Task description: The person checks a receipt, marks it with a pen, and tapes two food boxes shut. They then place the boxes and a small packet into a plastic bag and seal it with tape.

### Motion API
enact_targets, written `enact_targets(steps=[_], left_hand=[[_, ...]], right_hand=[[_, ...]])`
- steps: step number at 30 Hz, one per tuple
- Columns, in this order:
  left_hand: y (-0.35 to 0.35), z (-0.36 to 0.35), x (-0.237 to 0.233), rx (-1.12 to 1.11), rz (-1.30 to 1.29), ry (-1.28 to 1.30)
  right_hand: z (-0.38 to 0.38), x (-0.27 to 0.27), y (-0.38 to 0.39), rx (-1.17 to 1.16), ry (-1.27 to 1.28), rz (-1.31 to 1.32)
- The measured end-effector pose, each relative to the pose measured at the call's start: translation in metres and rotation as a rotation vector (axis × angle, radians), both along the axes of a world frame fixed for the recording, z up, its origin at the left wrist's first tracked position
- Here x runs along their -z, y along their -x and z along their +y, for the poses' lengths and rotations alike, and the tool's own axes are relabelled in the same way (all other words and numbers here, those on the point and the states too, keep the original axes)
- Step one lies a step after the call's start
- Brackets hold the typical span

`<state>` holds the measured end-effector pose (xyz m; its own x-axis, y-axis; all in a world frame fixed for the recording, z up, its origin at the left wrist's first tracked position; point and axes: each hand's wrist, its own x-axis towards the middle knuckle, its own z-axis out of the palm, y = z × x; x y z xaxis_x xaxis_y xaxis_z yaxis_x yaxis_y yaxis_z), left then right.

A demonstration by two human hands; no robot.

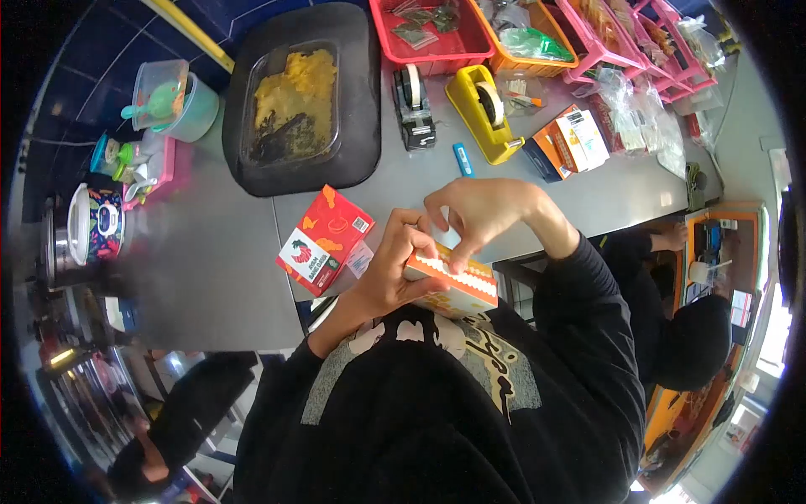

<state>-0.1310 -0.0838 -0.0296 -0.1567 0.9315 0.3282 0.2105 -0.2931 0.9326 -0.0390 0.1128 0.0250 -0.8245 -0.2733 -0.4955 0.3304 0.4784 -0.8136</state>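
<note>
Close to my chest is a small orange and yellow cardboard box (457, 284) with a white zigzag-edged strip along its top. My left hand (393, 267) is closed around one end, thumb on the near side. Above the box, my right hand (489, 210) has curved fingers held apart, and its thumb tip touches the top edge. What lies inside the box cannot be seen. A flat red and white printed carton (326, 239) rests on the steel table, left of my hands, with a small white paper (359, 259) partly under it.
A black tape dispenser (414, 109), a yellow one (487, 118) and a blue stick (463, 160) lie ahead. Left stands a black tray (357, 126) with yellow food. Plastic baskets (437, 55) line the back; orange boxes (567, 144) lie right. Other people are on both sides.
</note>
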Motion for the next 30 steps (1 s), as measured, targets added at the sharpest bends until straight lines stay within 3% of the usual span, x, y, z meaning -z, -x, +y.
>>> enact_targets(steps=[3, 4, 6, 8, 10, 12, 13, 16, 17, 18, 19, 20, 21, 22, 23, 24, 26, 27, 28, 29, 30], left_hand=[[0.011, -0.005, 0.0, 0.102, 0.048, -0.044], [0.015, -0.011, -0.004, 0.063, 0.056, -0.035], [0.023, -0.024, -0.012, 0.089, 0.008, -0.003], [0.038, -0.051, -0.008, 0.011, 0.073, 0.044], [0.044, -0.08, 0.008, -0.347, -0.146, 0.296], [0.053, -0.103, 0.034, -0.734, -0.406, 0.362], [0.059, -0.107, 0.043, -0.76, -0.401, 0.361], [0.081, -0.114, 0.062, -1.17, -0.549, 0.392], [0.088, -0.117, 0.091, -1.204, -0.413, 0.343], [0.087, -0.111, 0.085, -1.224, -0.249, 0.387], [0.094, -0.111, 0.112, -1.149, -0.179, 0.341], [0.094, -0.103, 0.118, -1.151, -0.195, 0.41], [0.101, -0.1, 0.131, -1.211, 0.471, 0.408], [0.097, -0.097, 0.11, -1.179, 0.352, 0.418], [0.098, -0.093, 0.12, -1.262, 0.516, 0.363], [0.1, -0.096, 0.117, -1.283, 0.522, 0.359], [0.101, -0.096, 0.107, -1.105, 0.124, 0.376], [0.098, -0.094, 0.112, -1.182, 0.268, 0.295], [0.093, -0.091, 0.113, -1.191, 0.266, 0.288], [0.087, -0.09, 0.11, -1.237, 0.256, 0.357], [0.078, -0.085, 0.11, -1.277, 0.247, 0.431]], right_hand=[[0.002, 0.06, 0.011, -0.04, 0.327, -0.157], [-0.008, 0.085, 0.013, -0.081, 0.331, -0.155], [-0.036, 0.125, 0.01, 0.265, 0.897, 0.118], [-0.048, 0.154, 0.011, 0.243, 0.824, 0.134], [-0.067, 0.195, 0.002, 0.703, 0.425, 0.013], [-0.096, 0.199, 0.003, 0.638, -0.222, 0.158], [-0.111, 0.203, 0.008, 0.776, -0.172, 0.232], [-0.13, 0.214, 0.027, 0.723, -0.299, 0.265], [-0.133, 0.218, 0.035, 0.669, -0.311, 0.277], [-0.132, 0.225, 0.037, 0.606, -0.317, 0.297], [-0.133, 0.232, 0.041, 0.527, -0.35, 0.383], [-0.131, 0.247, 0.04, 0.469, -0.327, 0.479], [-0.133, 0.24, 0.041, 0.535, -0.179, 0.504], [-0.137, 0.231, 0.042, 0.683, -0.056, 0.306], [-0.136, 0.244, 0.041, 0.759, 0.151, 0.334], [-0.129, 0.249, 0.039, 0.741, 0.156, 0.344], [-0.114, 0.251, 0.036, 0.714, 0.275, 0.135], [-0.106, 0.232, 0.034, 0.706, 0.269, 0.144], [-0.1, 0.193, 0.028, 0.735, 0.425, 0.095], [-0.098, 0.164, 0.025, 0.765, 0.574, 0.041], [-0.091, 0.158, 0.023, 0.766, 0.563, 0.041]])
